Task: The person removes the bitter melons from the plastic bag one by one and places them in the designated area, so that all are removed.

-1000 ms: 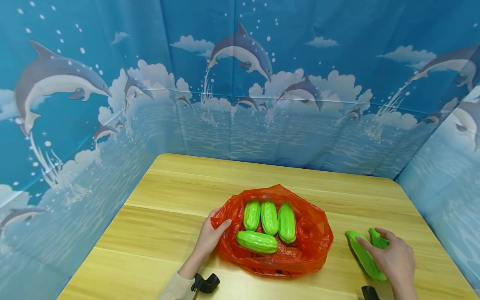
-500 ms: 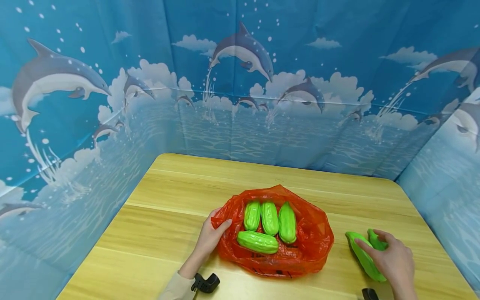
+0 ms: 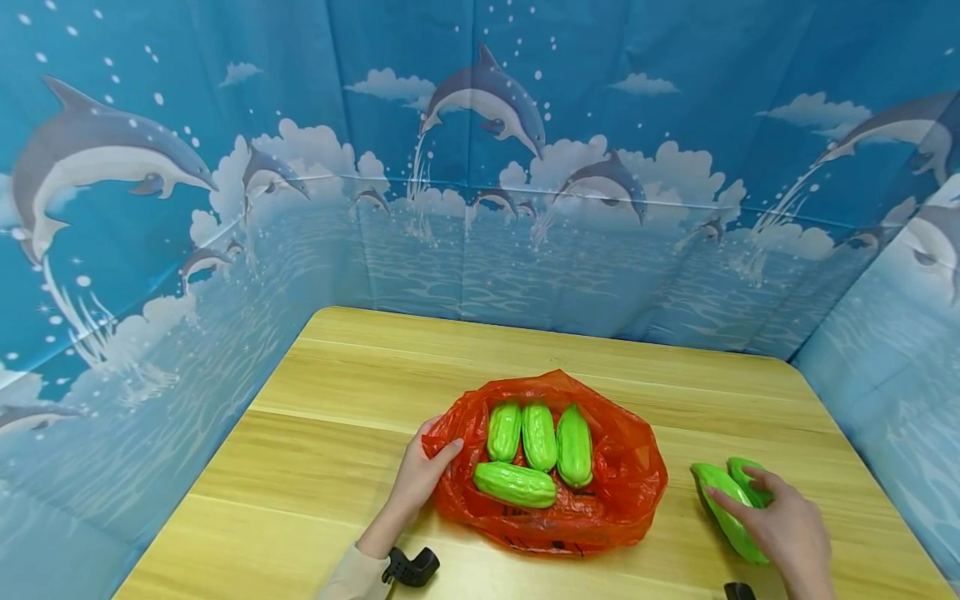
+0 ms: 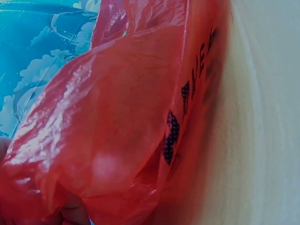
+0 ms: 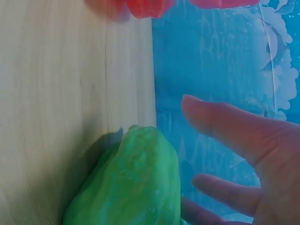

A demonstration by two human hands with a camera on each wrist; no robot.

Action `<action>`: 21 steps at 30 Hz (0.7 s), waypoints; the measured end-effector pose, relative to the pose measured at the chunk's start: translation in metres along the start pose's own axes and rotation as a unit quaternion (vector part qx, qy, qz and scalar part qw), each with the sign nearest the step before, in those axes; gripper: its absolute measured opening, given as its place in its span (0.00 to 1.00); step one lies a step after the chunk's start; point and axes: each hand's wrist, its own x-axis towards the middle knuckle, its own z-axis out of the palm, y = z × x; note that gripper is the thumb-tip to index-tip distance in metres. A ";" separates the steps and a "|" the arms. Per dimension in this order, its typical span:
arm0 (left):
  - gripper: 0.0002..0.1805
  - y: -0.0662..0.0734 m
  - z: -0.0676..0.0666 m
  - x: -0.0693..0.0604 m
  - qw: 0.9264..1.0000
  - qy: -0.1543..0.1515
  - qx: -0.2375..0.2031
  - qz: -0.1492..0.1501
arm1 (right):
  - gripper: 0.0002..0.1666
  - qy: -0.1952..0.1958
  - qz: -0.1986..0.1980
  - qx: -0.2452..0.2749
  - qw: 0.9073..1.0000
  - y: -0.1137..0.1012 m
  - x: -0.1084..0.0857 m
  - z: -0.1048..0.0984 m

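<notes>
My left hand [image 3: 418, 475] grips the left rim of an open red plastic bag [image 3: 622, 467], thumb inside the rim. Several green ridged bitter melons lie in the bag; one [image 3: 514, 485] lies crosswise in front of the others. At the right, my right hand [image 3: 787, 521] is over two more bitter melons, thumb and fingers spread apart. Its thumb is above the nearer melon [image 3: 738, 525], and its fingers reach the farther melon [image 3: 744, 475], which they partly hide. In the right wrist view the thumb stands away from the large green melon [image 5: 140, 183].
The wooden table [image 3: 315, 450] has rounded far corners. Behind and beside it hangs a blue dolphin-print curtain [image 3: 465, 267]. Bare tabletop lies between the bag and the right-hand melons. A black wrist mount [image 3: 411, 567] sits on the left wrist.
The farther right-hand melon has shifted slightly left, closer to the other one, with the right fingers at it. The left hand and the bag have stayed in place.
</notes>
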 end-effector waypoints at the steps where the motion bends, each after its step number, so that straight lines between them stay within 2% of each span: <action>1: 0.28 0.000 0.000 0.000 1.000 0.000 0.000 0.000 | 0.58 -0.006 0.001 0.002 1.000 0.000 0.000 0.000; 9: 0.27 -0.001 0.000 0.000 1.000 -0.003 -0.004 -0.002 | 0.60 -0.037 -0.002 0.001 0.999 -0.001 0.001 0.007; 14: 0.28 0.000 0.000 0.000 1.000 -0.002 -0.003 -0.007 | 0.64 -0.051 0.015 -0.001 0.999 -0.001 0.001 0.010; 21: 0.28 -0.001 -0.001 0.000 1.000 -0.006 -0.001 0.004 | 0.65 -0.069 0.035 0.011 0.997 0.001 0.001 0.016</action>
